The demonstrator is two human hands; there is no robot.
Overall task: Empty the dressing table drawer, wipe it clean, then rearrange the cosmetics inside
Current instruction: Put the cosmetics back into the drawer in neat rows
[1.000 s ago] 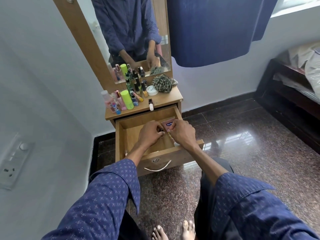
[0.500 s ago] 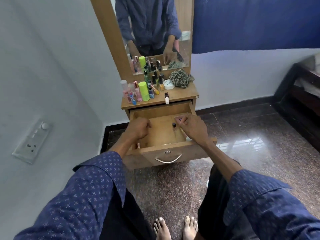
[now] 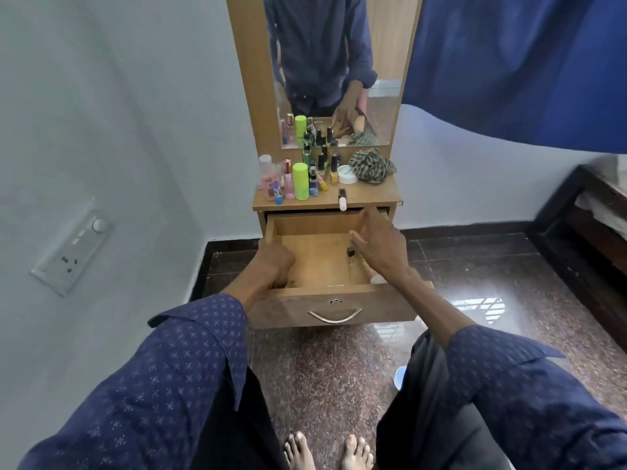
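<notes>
While your view has swung up to take in more of the dressing table (image 3: 325,198), the open drawer (image 3: 315,256) looks barer than it did a second ago: the small pink packet your right hand was pinching at the back right is no longer in sight, and I cannot tell where it went. That hand, the right hand (image 3: 380,247), has risen toward the back right corner with its fingers straight and loosely spread, holding nothing I can see. Your left hand (image 3: 276,266) has dropped to the near left corner with its fingers curled under; whether it holds anything is hidden. A small dark-capped bottle (image 3: 350,255) lies on the drawer floor just beside your right hand. The cosmetics (image 3: 298,179) and the cloth (image 3: 371,166) wait on top, so I judge emptying nearly finished.
</notes>
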